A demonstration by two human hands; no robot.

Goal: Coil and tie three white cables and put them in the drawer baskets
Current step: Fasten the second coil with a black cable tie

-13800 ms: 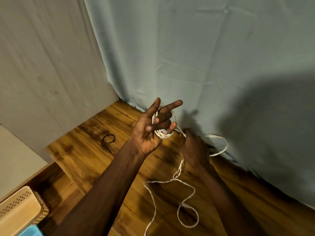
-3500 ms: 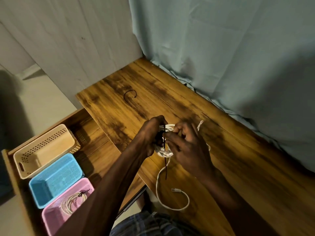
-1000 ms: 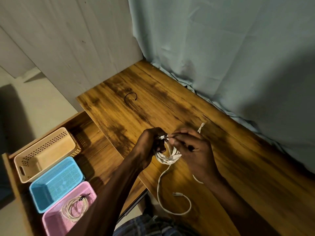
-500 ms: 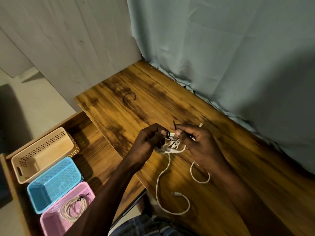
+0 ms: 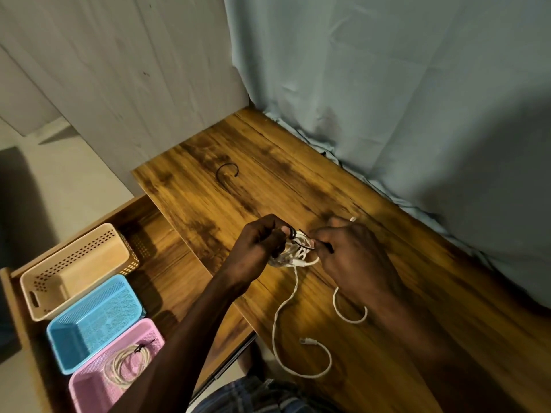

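Over the near middle of the wooden desk [image 5: 387, 293], both hands worked one white cable coil [image 5: 293, 257], held just above the desktop. The left hand [image 5: 256, 245] had its fingers curled round the coil's left side, pinching the looped end of a black tie [image 5: 301, 241] at its thumb. The right hand [image 5: 351, 251] pinched the tie's other end between thumb and fingertips, the tie running across the top of the coil. Whether the tie was already cinched could not be told.

The coil was not complete. One loose tail [image 5: 286, 311] hung from it toward the desk's front edge and curled back to a small plug [image 5: 308, 341] lying on the wood; a second short loop [image 5: 348, 311] showed below the right wrist.

Progress, as judged: one cable done. A coiled white cable with a dark tie [image 5: 128, 360] lay in the pink basket [image 5: 89, 386], nearest the front of the open drawer [image 5: 167, 263]. The blue basket [image 5: 92, 320] beside it and the beige basket [image 5: 74, 266] behind that appeared to hold nothing. The cable in hand would be the second, still at the tying step, with tails to take in. No third white cable was in view. A spare black tie [image 5: 227, 172], bent into a hook shape, lay apart on the far left of the desk, probably for that one.

Writing: none legible. No brand or label could be read on baskets, cable, plug or the blue curtain [image 5: 402, 84].
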